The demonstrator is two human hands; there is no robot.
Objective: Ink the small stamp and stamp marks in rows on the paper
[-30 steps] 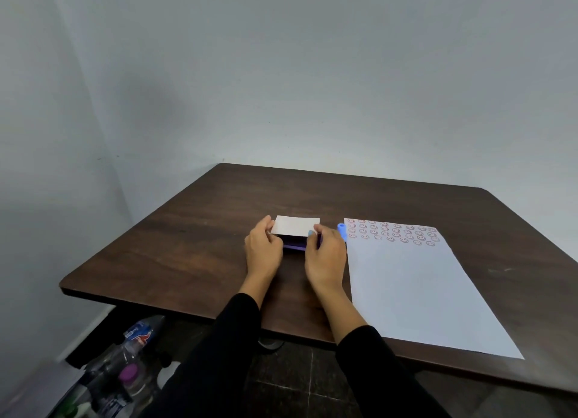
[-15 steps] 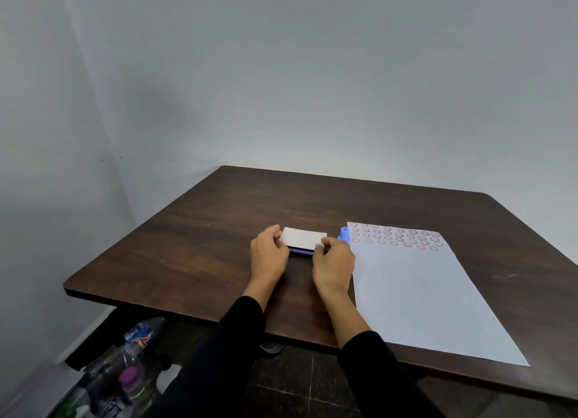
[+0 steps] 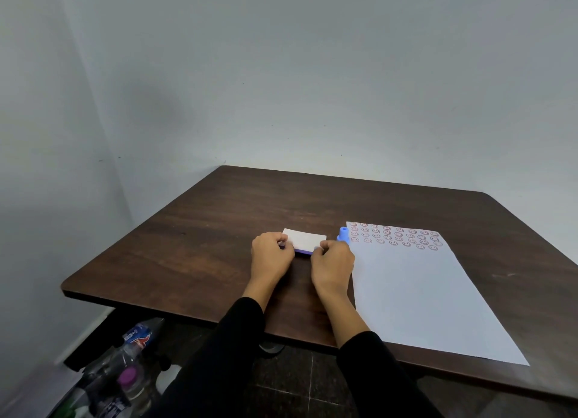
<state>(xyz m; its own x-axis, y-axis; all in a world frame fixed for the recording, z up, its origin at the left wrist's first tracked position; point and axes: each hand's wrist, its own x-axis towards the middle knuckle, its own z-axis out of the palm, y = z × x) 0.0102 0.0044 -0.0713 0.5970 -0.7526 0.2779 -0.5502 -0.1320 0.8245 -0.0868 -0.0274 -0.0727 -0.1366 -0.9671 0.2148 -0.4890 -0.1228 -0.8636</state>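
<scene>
The white lid of my ink pad [image 3: 304,238] has dropped nearly flat since a second ago. On the bench [image 3: 194,245], paper [image 3: 422,292] lies right; my left hand [image 3: 271,258] and right hand [image 3: 332,266] pinch the pad's ends, half-hiding the blue stamp [image 3: 343,233].

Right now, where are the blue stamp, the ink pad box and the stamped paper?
blue stamp [image 3: 343,233]: head view, on its upright handle.
ink pad box [image 3: 305,239]: head view, on its white lid.
stamped paper [image 3: 422,292]: head view, on its blank middle.
</scene>
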